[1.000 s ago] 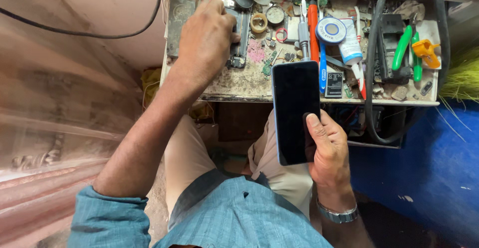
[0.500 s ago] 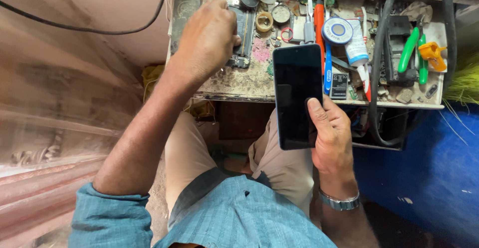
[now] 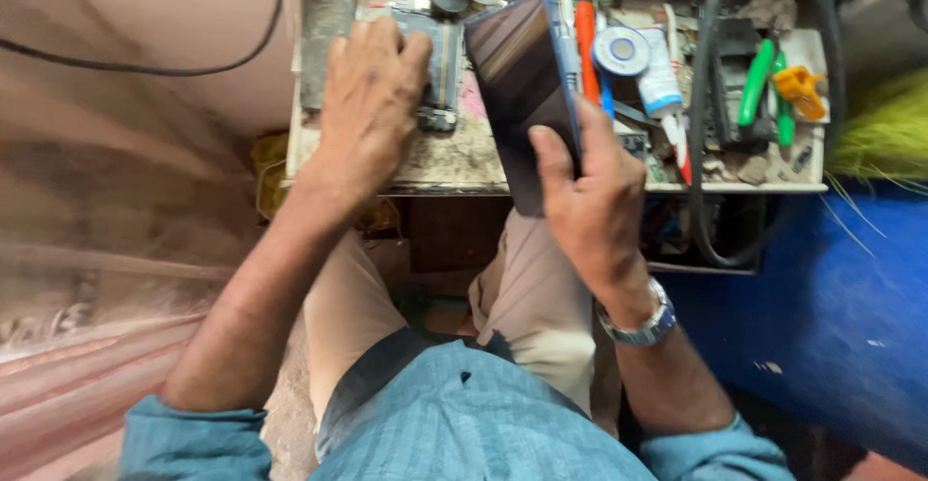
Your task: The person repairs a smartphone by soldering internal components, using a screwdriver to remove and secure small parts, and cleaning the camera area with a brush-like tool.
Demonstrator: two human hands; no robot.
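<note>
1. My right hand (image 3: 592, 191) is wrapped around a dark smartphone (image 3: 522, 94), thumb on the glass, fingers behind its blue edge. Firm hold on the lower half.
2. The phone is tilted, screen up and dark, its top end over the workbench (image 3: 464, 157), its bottom end past the front edge above my lap.
3. My left hand (image 3: 372, 99) lies palm-down on the bench, fingers spread flat over a grey board-like part (image 3: 440, 56). It isn't closed around anything; I can't tell if it's pinching something underneath.
4. Right of the phone: an orange-handled tool (image 3: 586, 31), a round blue-and-white spool (image 3: 621, 51), a white tube (image 3: 661, 80), green-handled pliers (image 3: 759, 85).
5. A thick black cable (image 3: 698, 152) loops down over the bench's right side.
6. A metal wristwatch (image 3: 640, 324) sits on my right wrist.
</note>
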